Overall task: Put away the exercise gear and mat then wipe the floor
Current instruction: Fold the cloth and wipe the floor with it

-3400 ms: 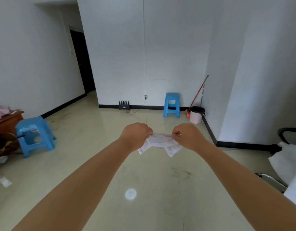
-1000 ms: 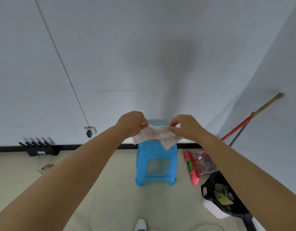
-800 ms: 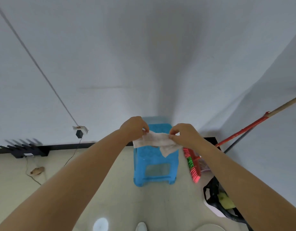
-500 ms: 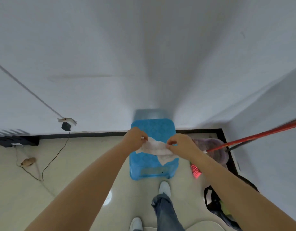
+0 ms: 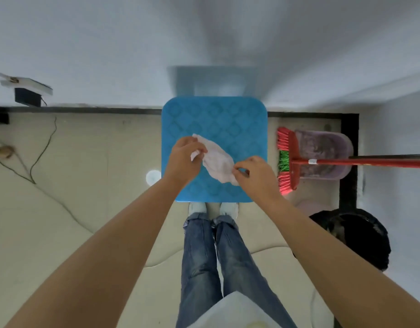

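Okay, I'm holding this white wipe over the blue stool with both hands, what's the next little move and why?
Probably lower the white wipe flat onto the blue stool. Your left hand and right hand pinch its ends, holding it crumpled just above the seat, and you stand right at the stool's front edge.

A single head-worn, wide-angle camera looks almost straight down from standing height. It faces the wall (image 5: 109, 43), which fills the top of the frame, with the floor (image 5: 86, 162) below. The blue stool (image 5: 228, 119) sits centred and close beneath the lens; both forearms reach forward from the bottom corners. Straight edges bow near the frame borders.
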Action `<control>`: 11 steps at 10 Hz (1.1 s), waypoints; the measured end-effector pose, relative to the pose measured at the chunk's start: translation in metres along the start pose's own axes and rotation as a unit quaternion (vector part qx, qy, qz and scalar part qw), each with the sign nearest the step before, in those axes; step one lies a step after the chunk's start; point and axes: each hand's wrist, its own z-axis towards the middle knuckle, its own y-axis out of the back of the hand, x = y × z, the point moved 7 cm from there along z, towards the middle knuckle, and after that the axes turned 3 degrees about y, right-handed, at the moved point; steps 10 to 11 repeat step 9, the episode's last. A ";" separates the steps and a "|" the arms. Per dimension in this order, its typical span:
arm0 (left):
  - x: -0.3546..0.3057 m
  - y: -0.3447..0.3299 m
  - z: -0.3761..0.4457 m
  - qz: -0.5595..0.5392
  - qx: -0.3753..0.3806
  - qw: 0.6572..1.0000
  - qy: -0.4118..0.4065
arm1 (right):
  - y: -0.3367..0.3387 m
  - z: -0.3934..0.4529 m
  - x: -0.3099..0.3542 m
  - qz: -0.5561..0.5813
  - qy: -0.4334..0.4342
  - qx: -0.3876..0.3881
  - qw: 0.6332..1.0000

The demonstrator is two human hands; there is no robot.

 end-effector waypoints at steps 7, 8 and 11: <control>0.031 -0.038 0.045 0.300 0.057 0.951 -0.039 | -0.049 0.038 -0.011 -0.124 0.022 -0.055 0.991; 0.036 -0.030 0.033 0.255 -0.046 0.958 -0.125 | -0.051 0.035 -0.012 -0.124 0.033 -0.067 0.989; 0.067 -0.038 0.017 0.291 -0.072 0.944 -0.135 | -0.044 0.033 -0.023 -0.069 -0.005 -0.069 0.995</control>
